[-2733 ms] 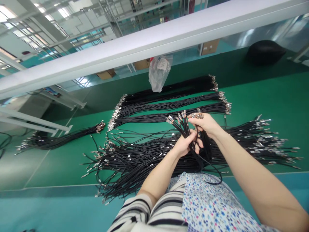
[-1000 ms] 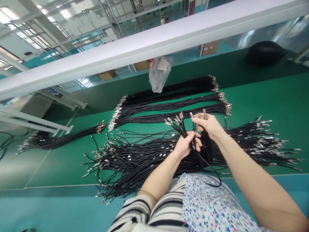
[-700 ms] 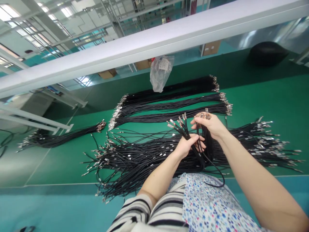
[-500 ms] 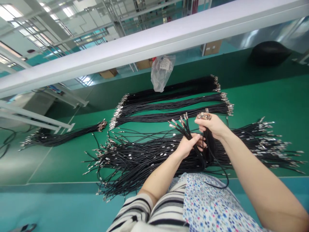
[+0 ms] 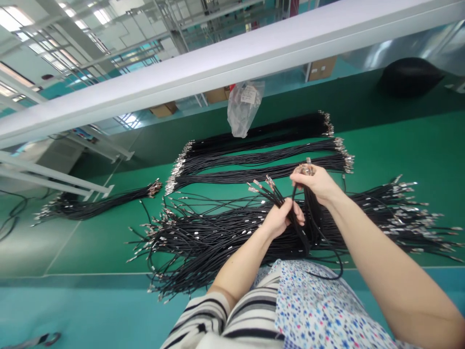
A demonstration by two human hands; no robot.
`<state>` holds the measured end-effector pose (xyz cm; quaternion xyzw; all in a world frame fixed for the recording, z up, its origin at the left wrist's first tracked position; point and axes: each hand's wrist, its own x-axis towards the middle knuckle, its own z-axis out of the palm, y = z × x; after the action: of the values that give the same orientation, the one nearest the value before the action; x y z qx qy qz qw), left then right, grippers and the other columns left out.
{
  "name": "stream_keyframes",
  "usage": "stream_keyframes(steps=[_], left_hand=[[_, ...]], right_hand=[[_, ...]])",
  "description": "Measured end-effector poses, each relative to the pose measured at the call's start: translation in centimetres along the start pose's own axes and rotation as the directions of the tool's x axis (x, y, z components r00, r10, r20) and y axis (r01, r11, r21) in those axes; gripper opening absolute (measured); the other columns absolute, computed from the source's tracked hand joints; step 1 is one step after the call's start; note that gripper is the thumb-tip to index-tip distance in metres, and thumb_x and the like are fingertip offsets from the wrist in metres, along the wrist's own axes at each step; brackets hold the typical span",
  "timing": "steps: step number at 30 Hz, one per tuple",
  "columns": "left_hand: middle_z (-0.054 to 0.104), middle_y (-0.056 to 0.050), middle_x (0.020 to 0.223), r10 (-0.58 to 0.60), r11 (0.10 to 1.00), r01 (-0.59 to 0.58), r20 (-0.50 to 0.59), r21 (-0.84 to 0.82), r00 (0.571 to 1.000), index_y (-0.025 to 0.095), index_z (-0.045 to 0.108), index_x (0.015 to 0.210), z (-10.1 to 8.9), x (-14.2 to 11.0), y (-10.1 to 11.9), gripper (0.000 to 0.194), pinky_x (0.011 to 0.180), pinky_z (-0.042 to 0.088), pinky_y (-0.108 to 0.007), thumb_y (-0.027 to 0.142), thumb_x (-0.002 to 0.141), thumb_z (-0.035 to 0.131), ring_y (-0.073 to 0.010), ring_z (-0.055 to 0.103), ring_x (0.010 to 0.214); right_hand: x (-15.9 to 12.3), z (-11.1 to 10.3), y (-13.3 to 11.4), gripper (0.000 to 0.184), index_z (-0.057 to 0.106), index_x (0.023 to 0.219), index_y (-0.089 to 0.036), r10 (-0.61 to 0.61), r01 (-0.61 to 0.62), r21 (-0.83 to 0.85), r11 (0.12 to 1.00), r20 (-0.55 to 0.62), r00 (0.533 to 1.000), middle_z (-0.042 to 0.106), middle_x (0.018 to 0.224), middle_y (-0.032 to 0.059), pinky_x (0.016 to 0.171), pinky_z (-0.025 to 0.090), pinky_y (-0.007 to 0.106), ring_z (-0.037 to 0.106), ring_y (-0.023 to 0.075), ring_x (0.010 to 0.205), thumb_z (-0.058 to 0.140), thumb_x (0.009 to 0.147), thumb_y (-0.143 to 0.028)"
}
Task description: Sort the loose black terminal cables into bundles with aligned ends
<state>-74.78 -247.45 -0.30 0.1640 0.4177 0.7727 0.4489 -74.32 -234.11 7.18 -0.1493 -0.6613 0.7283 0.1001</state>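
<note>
My left hand [image 5: 279, 219] is closed around several black cables [image 5: 272, 193], whose metal terminal ends fan out above the fist toward the upper left. To its right, and slightly higher, my right hand [image 5: 315, 182] grips a thicker bunch of black cables [image 5: 312, 213] just below their terminals [image 5: 305, 169]. The lengths from both hands hang down side by side and bend over the pile. One cable loops low in front of my apron. Beneath both hands lies a wide, loose pile of black cables [image 5: 218, 232] with metal ends at both sides.
Behind the pile, neat bundles of black cables [image 5: 254, 160] lie on the green tabletop [image 5: 399, 140]. Another bundle [image 5: 105, 208] rests at the left. A clear plastic bag [image 5: 244, 109] hangs from the white beam [image 5: 232, 63] crossing ahead. A black rounded object [image 5: 410, 77] sits far right.
Both hands have shifted slightly left. The cable ends in my left hand lean further left, and one cable now stretches between my left hand and my right fingertips.
</note>
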Motion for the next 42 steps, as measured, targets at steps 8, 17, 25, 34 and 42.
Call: stream_keyframes(steps=[8,17,25,34,42], left_hand=[[0.031,0.005,0.041,-0.068,0.968,0.096,0.127,-0.231,0.99,0.015,0.036,0.052,-1.0,0.3,0.9,0.046,0.035,0.032,-0.019,0.05,0.08,0.047,-0.0061,0.033,0.033],[0.025,0.006,0.039,-0.254,0.921,0.346,0.397,-0.177,0.882,0.014,0.035,0.052,-0.1,-0.1,1.3,0.049,0.031,0.02,-0.015,0.053,0.08,0.043,-0.0042,0.023,0.031],[0.026,0.007,0.036,-0.233,0.947,0.28,0.267,-0.155,0.935,0.016,0.051,0.073,0.2,-0.2,0.6,0.052,0.032,0.022,-0.016,0.065,0.078,0.033,-0.0057,0.023,0.029],[0.047,0.002,0.05,-0.05,0.99,0.022,-0.205,-0.138,0.978,0.014,0.047,0.063,-0.5,0.5,0.6,0.042,0.043,0.038,-0.022,0.054,0.074,0.052,-0.009,0.047,0.042],[0.035,0.005,0.045,-0.228,0.964,0.255,0.266,-0.075,0.937,0.015,0.04,0.062,0.8,0.0,0.6,0.044,0.037,0.027,-0.018,0.056,0.078,0.044,-0.0056,0.033,0.034]], right_hand=[[-0.5,-1.8,0.1,0.031,0.049,0.068,-0.016,0.014,-0.014,0.14,0.99,-0.001,1.0,0.04,0.045,-0.0072,0.038,0.031,0.021,0.034,0.0046,0.035,0.074,0.059,-0.031],[-0.1,1.1,0.4,0.037,0.049,0.076,-0.016,-0.047,0.05,-0.1,0.994,0.032,0.998,0.05,0.057,-0.0045,0.043,0.034,0.022,0.042,0.0067,0.043,0.075,0.055,-0.033],[-0.5,-0.3,0.6,0.03,0.052,0.073,-0.015,-0.019,0.018,-0.044,0.999,-0.016,1.0,0.056,0.063,-0.001,0.053,0.044,0.025,0.053,0.011,0.054,0.072,0.055,-0.026],[-1.2,-1.5,0.2,0.034,0.046,0.075,-0.018,-0.011,0.019,0.045,0.999,-0.168,0.986,0.048,0.05,-0.0062,0.046,0.044,0.026,0.051,0.0115,0.041,0.072,0.057,-0.028],[-1.6,-0.6,0.1,0.043,0.049,0.083,-0.017,-0.022,0.026,-0.047,0.999,0.088,0.996,0.054,0.059,-0.0041,0.042,0.039,0.022,0.047,0.008,0.042,0.077,0.052,-0.029]])
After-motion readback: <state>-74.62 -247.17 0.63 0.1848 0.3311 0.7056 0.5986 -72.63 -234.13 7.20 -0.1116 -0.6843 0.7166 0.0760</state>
